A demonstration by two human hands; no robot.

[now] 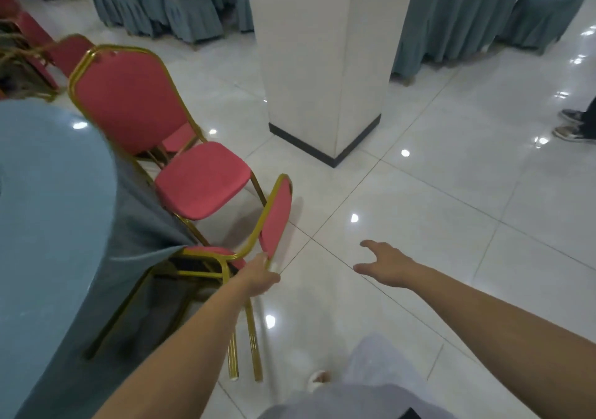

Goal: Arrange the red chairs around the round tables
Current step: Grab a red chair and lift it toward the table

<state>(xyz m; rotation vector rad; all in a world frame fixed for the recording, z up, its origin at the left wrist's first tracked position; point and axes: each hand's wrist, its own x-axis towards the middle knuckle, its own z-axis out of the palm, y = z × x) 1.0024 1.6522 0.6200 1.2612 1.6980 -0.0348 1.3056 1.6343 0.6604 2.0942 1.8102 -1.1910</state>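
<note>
Now left hand (261, 278) round frame of red chair (275, 222), right hand (385, 267) outstretched, loose.

Chairs (203, 180) right of table (48, 193)

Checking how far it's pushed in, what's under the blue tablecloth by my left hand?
The near red chair's seat tucks under the tablecloth; left hand grips its frame. The seat's front and table legs are hidden.

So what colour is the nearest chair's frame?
Gold; the frame shows best in the head view.
</note>
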